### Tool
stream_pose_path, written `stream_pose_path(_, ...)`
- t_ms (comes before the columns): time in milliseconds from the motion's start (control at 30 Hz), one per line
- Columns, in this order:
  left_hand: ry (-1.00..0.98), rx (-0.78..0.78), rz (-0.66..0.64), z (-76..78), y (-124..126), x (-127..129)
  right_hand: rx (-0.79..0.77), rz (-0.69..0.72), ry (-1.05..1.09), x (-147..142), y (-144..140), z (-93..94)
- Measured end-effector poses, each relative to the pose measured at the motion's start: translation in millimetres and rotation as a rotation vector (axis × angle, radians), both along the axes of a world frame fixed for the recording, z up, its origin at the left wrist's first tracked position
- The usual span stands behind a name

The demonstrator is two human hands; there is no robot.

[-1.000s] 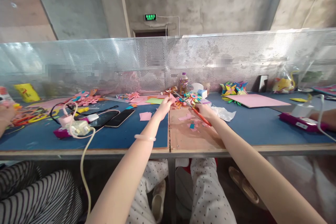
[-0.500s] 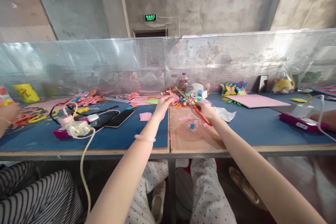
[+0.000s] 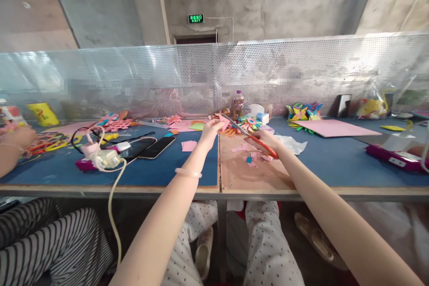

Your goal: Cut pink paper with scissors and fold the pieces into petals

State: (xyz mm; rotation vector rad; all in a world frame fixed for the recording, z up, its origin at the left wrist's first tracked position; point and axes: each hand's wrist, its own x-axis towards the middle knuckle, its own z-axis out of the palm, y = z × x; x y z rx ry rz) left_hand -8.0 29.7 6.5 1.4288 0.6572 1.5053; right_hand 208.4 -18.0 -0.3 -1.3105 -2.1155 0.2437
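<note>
At frame centre, the left hand [image 3: 210, 130] pinches a pink paper scrap [image 3: 224, 122] taut — the right hand [image 3: 268, 140], clenched on orange-handled scissors [image 3: 250, 136], meets it above the table [image 3: 161, 167].

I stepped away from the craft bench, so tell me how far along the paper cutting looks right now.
Done: finished paper flowers sit at the back and cut scraps litter the bench. In hand: the left hand holds a small pink paper piece while the right hand works orange-handled scissors at it. Left: an uncut pink sheet lies to the right.
</note>
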Motion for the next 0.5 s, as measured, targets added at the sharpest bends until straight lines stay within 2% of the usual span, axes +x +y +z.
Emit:
stream_pose_path(200,-0.013,0.022,-0.096,-0.7,-1.3,1.1,-0.073,0.024,0.036,2.3,-3.5,1.6)
stream_pose_path(500,0.085,0.023,0.017,3.8,-7.0,-0.9,-0.050,0.059,0.009,3.0,-4.2,2.6)
